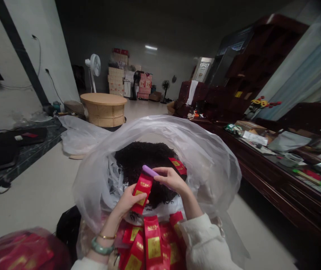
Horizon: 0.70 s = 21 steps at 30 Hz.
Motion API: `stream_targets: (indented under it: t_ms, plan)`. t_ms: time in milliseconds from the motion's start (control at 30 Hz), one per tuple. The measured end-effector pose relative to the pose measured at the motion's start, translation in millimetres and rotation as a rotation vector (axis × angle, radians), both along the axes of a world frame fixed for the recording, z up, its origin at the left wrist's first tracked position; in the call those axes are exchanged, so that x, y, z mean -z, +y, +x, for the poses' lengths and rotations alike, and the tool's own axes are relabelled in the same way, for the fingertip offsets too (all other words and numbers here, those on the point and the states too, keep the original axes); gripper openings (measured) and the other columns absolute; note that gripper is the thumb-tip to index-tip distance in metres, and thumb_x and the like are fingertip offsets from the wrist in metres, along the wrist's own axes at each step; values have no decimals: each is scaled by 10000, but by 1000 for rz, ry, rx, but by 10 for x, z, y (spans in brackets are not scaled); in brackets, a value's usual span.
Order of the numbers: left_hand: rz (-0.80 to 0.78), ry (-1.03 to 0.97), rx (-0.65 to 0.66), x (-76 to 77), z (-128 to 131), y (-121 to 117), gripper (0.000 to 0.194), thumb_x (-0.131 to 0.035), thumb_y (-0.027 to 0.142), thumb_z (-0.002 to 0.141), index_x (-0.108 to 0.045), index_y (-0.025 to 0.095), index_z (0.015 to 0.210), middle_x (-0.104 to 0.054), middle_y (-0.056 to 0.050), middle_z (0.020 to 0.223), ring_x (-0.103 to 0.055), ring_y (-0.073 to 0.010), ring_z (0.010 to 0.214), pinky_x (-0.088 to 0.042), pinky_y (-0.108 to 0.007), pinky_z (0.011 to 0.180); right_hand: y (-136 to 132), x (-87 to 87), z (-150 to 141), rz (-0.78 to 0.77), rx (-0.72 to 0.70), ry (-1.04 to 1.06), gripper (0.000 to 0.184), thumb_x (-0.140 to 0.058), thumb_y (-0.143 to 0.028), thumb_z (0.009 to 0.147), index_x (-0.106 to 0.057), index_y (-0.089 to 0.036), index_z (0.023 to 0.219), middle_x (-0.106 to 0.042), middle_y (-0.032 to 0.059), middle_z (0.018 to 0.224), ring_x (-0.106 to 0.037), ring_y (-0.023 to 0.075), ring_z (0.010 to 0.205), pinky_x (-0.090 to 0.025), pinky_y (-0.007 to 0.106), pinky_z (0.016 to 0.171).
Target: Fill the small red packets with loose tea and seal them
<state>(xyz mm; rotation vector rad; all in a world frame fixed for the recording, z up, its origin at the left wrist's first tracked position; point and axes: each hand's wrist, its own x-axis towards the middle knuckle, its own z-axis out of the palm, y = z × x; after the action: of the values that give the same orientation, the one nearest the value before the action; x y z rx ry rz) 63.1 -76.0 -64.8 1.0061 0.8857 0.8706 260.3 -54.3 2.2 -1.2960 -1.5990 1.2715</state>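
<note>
My left hand is closed around a red packet with gold lettering and a gold label, held upright. At the packet's top edge, my right hand grips a purple scoop-like tool; its exact kind is hard to make out. Both hands are over a large translucent plastic bag, its mouth spread wide. Inside lies a heap of dark, twisted tea-like leaves, with another red packet on its right side. Several more red packets are piled just below my hands.
A clear bag of red packets sits at the lower left. To the right runs a dark wooden bench covered in clutter. A round wooden table and a white fan stand beyond; stacked boxes line the back wall.
</note>
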Motion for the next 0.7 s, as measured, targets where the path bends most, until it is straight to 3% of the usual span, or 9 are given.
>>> stream_targets:
  t_ms: [167, 367, 700]
  plan:
    - [10, 2, 5, 20, 5, 8, 529, -826, 428, 536, -583, 141, 909, -716, -51, 747, -700, -213, 615, -534, -288, 579, -18, -23, 15, 8, -12, -50, 462, -706, -341, 681, -679, -151, 1101, -712, 45, 940, -600, 158, 722, -450, 260, 635]
    - [5, 7, 5, 43, 15, 12, 543, -835, 415, 522, -579, 141, 915, -710, -47, 741, -700, -216, 610, -531, -289, 580, -15, 41, -122, 88, -46, -126, 318, -681, -303, 694, -728, -153, 970, -725, 56, 937, -629, 220, 856, -477, 304, 744]
    - [2, -2, 10, 39, 19, 11, 527, -827, 412, 534, -580, 145, 916, -712, -43, 755, -697, -206, 607, -527, -281, 579, -7, 64, -130, 156, -19, -199, 279, -661, -253, 717, -725, -172, 977, -731, 52, 975, -644, 243, 907, -479, 327, 800]
